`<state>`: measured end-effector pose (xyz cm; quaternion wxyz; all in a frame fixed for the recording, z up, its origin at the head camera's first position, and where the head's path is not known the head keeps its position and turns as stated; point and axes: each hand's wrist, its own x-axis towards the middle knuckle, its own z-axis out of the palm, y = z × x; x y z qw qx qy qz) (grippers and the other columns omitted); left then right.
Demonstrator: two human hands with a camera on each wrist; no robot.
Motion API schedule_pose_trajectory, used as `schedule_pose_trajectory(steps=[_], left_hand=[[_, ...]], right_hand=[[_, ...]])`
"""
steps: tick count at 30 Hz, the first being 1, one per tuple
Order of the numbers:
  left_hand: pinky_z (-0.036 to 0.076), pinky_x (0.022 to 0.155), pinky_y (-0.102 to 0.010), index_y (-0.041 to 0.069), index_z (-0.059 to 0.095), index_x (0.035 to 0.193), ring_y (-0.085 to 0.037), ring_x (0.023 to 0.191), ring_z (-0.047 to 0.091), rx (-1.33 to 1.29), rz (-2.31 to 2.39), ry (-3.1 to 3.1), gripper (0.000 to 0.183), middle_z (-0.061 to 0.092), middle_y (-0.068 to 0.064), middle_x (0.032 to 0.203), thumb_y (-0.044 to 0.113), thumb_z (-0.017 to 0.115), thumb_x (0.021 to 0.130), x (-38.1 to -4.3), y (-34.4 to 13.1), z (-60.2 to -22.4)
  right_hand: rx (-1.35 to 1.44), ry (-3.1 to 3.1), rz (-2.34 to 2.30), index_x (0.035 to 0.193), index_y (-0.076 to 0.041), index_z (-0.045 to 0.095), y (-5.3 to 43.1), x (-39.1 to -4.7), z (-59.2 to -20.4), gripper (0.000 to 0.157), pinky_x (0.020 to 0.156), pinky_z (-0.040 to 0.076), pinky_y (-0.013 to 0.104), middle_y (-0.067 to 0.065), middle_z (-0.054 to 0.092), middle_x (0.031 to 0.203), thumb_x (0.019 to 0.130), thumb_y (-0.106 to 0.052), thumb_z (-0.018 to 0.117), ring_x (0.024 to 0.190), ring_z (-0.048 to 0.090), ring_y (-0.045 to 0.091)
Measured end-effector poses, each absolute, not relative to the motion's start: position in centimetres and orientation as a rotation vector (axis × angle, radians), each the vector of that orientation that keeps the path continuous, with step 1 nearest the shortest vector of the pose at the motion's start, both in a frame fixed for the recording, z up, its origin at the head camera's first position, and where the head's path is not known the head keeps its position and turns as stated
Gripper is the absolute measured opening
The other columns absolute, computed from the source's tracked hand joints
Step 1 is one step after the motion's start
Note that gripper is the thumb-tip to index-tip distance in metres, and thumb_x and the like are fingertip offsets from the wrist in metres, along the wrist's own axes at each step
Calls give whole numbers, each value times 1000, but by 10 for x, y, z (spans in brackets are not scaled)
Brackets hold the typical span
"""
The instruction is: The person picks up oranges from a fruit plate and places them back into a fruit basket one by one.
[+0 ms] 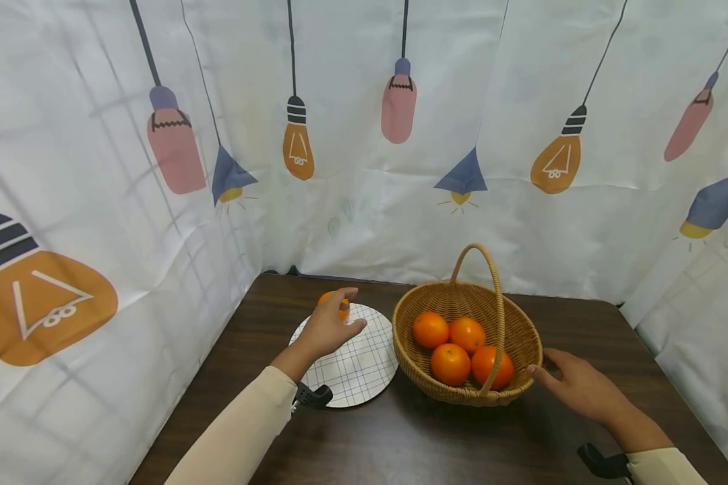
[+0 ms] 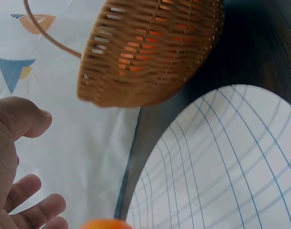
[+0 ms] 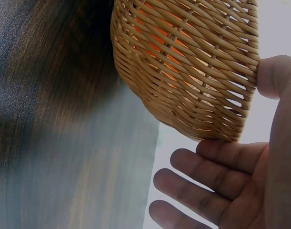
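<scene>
An orange (image 1: 343, 312) sits at the far edge of a round white plate (image 1: 352, 370) with a blue grid pattern. My left hand (image 1: 329, 325) is over the plate beside that orange, thumb and fingers spread apart and partly covering it. Only the top of the orange (image 2: 107, 224) shows at the bottom of the left wrist view. To the right of the plate stands a wicker basket (image 1: 408, 316) with a tall handle, holding several oranges (image 1: 451, 364). My right hand (image 1: 585, 387) touches the basket's right side with thumb and index finger; its other fingers extend loosely.
The dark wooden table (image 1: 400, 444) carries the plate and basket. White curtains (image 1: 364, 222) printed with lamps hang along its back and sides. The basket handle (image 1: 494, 283) arches well above the rim.
</scene>
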<state>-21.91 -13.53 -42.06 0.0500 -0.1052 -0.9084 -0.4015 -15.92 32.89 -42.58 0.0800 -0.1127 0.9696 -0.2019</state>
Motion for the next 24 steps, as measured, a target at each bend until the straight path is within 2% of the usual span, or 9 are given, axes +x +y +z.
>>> schedule_pose_trajectory(steps=[7,14,21,24], left_hand=[[50,84,-39,20,45,135,-26,111,53,-244,-1179,-2752,65,47,-1,129,33,74,79,-221,-152,-428],[48,85,-44,13,46,133,-33,107,54,-213,-1181,-2737,64,50,-12,125,30,75,79,-223,-165,-433],[46,85,-45,14,46,134,-32,108,51,-167,-1152,-2751,64,49,-10,126,32,75,79,-227,-176,-442],[44,89,-47,13,46,134,-33,112,50,-140,-1148,-2749,64,47,-9,128,30,74,79,-230,-180,-446]], right_hand=[[-342,2915,-622,132,8,43,331,-162,-427,77,77,47,57,29,50,127,93,-58,42,107,54,43],[-337,2909,-638,133,8,42,331,-161,-429,78,76,47,56,28,51,126,92,-58,42,106,55,41],[-333,2917,-648,134,7,41,331,-161,-428,77,77,47,56,27,50,127,92,-58,42,108,54,42],[-334,2923,-650,134,8,41,331,-161,-429,77,77,47,57,29,49,128,93,-57,42,108,54,42]])
